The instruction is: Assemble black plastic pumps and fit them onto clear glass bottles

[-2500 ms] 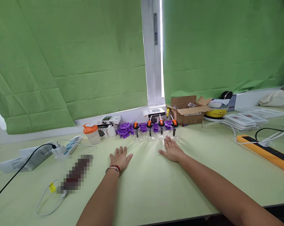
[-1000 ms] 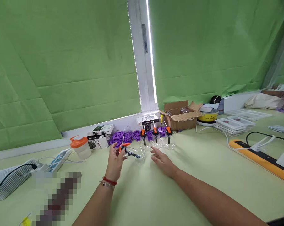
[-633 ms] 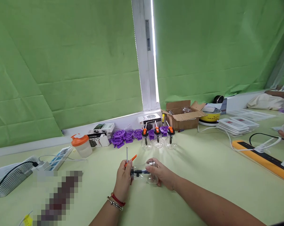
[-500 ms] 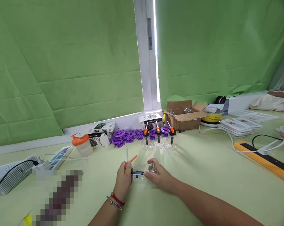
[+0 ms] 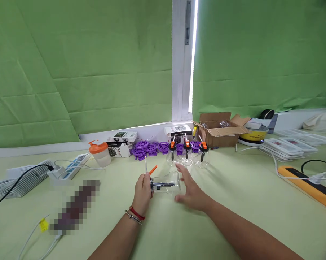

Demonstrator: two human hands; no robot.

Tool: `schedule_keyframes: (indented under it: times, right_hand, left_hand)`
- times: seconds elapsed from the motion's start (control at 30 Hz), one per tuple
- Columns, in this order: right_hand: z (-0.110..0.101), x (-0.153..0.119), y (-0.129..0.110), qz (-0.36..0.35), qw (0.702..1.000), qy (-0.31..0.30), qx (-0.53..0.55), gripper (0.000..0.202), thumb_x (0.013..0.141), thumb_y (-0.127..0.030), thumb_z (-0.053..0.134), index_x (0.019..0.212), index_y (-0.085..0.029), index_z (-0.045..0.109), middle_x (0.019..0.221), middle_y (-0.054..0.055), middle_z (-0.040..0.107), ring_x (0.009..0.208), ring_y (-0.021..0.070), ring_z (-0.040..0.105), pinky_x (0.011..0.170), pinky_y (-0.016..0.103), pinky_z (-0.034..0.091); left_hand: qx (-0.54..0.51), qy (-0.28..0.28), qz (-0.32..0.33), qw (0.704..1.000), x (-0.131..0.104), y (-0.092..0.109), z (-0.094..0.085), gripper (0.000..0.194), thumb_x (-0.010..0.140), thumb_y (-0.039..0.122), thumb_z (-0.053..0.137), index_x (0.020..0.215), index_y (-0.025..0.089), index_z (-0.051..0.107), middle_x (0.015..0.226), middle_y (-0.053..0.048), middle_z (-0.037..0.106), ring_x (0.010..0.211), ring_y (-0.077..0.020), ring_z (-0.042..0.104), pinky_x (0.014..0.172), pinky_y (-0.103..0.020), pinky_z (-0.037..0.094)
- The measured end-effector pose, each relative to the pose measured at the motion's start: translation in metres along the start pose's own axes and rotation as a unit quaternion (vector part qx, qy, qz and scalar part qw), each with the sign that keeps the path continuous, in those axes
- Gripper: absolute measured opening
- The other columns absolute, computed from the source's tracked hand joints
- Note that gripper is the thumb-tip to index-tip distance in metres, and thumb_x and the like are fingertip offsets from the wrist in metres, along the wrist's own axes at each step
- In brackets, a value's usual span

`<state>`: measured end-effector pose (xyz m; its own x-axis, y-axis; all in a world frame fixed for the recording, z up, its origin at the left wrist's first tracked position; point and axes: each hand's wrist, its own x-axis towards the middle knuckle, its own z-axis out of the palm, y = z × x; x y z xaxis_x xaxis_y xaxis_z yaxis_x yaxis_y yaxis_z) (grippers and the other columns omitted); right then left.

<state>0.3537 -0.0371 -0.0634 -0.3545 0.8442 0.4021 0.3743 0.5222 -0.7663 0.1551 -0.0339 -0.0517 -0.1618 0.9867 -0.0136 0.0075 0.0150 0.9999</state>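
Observation:
A clear bottle (image 5: 176, 179) lies tilted on its side above the table, its base pointing right. It has a dark tube inside, and an orange lever (image 5: 153, 169) and a thin pale spout (image 5: 146, 164) stick out at its top. My left hand (image 5: 142, 190) is closed round the bottle's top end. Just right of the base, my right hand (image 5: 193, 193) is open, thumb and fingers spread apart, slightly blurred. Beyond the hands stand three similar clear bottles (image 5: 186, 161) with black and orange tops.
Purple plastic parts (image 5: 152, 148) lie along the back beside printed boxes (image 5: 119, 150). An orange-lidded cup (image 5: 100, 153) stands to their left. An open cardboard box (image 5: 223, 136), white trays (image 5: 282, 148) and an orange power strip (image 5: 309, 184) are on the right.
My right hand has let go of the bottle's base and opened, leaving the clear end uncovered. My left hand keeps its hold. The camera view has shifted a little.

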Motion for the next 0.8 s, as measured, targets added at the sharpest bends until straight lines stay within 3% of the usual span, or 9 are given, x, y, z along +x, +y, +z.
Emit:
schedule_keyframes:
  times: [0.07, 0.13, 0.2, 0.3, 0.37, 0.5, 0.63, 0.7, 0.8]
  right_hand:
    - [0.000, 0.001, 0.000, 0.174, 0.972, -0.059, 0.143, 0.077, 0.079, -0.075, 0.031, 0.131, -0.019, 0.037, 0.112, 0.017, 0.055, 0.094, 0.0290, 0.061, 0.072, 0.046, 0.052]
    - [-0.004, 0.001, -0.002, 0.241, 0.939, -0.109, 0.220, 0.074, 0.082, -0.072, 0.024, 0.130, -0.018, 0.039, 0.103, 0.016, 0.059, 0.078, 0.0254, 0.064, 0.062, 0.043, 0.053]
    - [-0.010, 0.001, -0.004, 0.161, 0.961, -0.096, 0.201, 0.068, 0.079, -0.066, 0.047, 0.130, -0.021, 0.042, 0.116, 0.015, 0.055, 0.094, 0.0265, 0.061, 0.077, 0.044, 0.051]
    - [-0.015, -0.002, -0.007, -0.010, 0.993, -0.045, 0.109, 0.073, 0.066, -0.048, 0.073, 0.130, -0.030, 0.045, 0.143, 0.009, 0.034, 0.132, 0.0287, 0.032, 0.106, 0.045, 0.030]
    - [-0.011, -0.003, -0.006, 0.023, 0.991, -0.038, 0.129, 0.075, 0.071, -0.050, 0.068, 0.136, -0.031, 0.036, 0.146, 0.009, 0.030, 0.133, 0.0281, 0.030, 0.106, 0.046, 0.031]
    - [-0.001, -0.003, -0.002, 0.196, 0.949, -0.086, 0.233, 0.061, 0.086, -0.060, 0.039, 0.136, -0.026, 0.031, 0.125, 0.016, 0.048, 0.096, 0.0247, 0.061, 0.074, 0.044, 0.053]
    - [-0.008, -0.001, -0.003, -0.015, 0.995, -0.039, 0.088, 0.067, 0.071, -0.047, 0.069, 0.129, -0.027, 0.042, 0.136, 0.012, 0.040, 0.124, 0.0283, 0.041, 0.101, 0.047, 0.038]
    - [-0.011, 0.000, -0.004, -0.044, 0.997, -0.023, 0.062, 0.072, 0.070, -0.047, 0.070, 0.132, -0.027, 0.040, 0.140, 0.012, 0.036, 0.131, 0.0288, 0.032, 0.105, 0.048, 0.031]
    - [-0.008, 0.001, -0.004, 0.140, 0.975, -0.059, 0.162, 0.065, 0.084, -0.057, 0.048, 0.137, -0.024, 0.029, 0.125, 0.015, 0.049, 0.108, 0.0255, 0.056, 0.083, 0.043, 0.051]
  left_hand:
    - [0.031, 0.011, 0.069, 0.997, 0.002, -0.003, -0.001, 0.038, 0.083, 0.057, 0.042, 0.069, 0.021, 0.042, 0.057, 0.007, 0.038, 0.045, -0.0078, 0.039, 0.040, -0.019, 0.035]
    - [0.050, 0.015, 0.098, 0.994, 0.004, -0.006, -0.003, 0.037, 0.084, 0.054, 0.043, 0.070, 0.021, 0.043, 0.058, 0.006, 0.041, 0.046, -0.0083, 0.041, 0.041, -0.019, 0.037]
    - [0.052, 0.017, 0.093, 0.994, 0.007, -0.007, -0.005, 0.037, 0.085, 0.054, 0.040, 0.070, 0.021, 0.043, 0.056, 0.006, 0.041, 0.044, -0.0086, 0.041, 0.039, -0.019, 0.036]
    - [0.037, 0.020, 0.067, 0.997, 0.008, -0.008, -0.006, 0.038, 0.085, 0.056, 0.037, 0.068, 0.021, 0.041, 0.052, 0.007, 0.038, 0.040, -0.0086, 0.039, 0.036, -0.019, 0.033]
    - [0.032, 0.018, 0.066, 0.997, 0.008, -0.008, -0.006, 0.038, 0.085, 0.056, 0.038, 0.068, 0.021, 0.040, 0.053, 0.007, 0.039, 0.041, -0.0085, 0.040, 0.037, -0.019, 0.033]
    - [0.052, 0.001, 0.096, 0.994, 0.007, -0.008, -0.005, 0.036, 0.085, 0.054, 0.041, 0.070, 0.021, 0.043, 0.055, 0.007, 0.041, 0.044, -0.0083, 0.041, 0.040, -0.019, 0.036]
    - [0.044, -0.005, 0.071, 0.997, 0.006, -0.006, -0.005, 0.037, 0.086, 0.055, 0.038, 0.070, 0.021, 0.042, 0.054, 0.006, 0.041, 0.042, -0.0084, 0.040, 0.039, -0.019, 0.034]
    - [0.051, -0.008, 0.072, 0.996, 0.005, -0.006, -0.005, 0.037, 0.087, 0.054, 0.037, 0.070, 0.021, 0.042, 0.054, 0.006, 0.040, 0.042, -0.0083, 0.040, 0.039, -0.019, 0.034]
    - [0.071, -0.021, 0.100, 0.992, 0.004, -0.008, -0.004, 0.034, 0.087, 0.051, 0.040, 0.072, 0.021, 0.043, 0.057, 0.006, 0.043, 0.046, -0.0083, 0.042, 0.043, -0.019, 0.036]
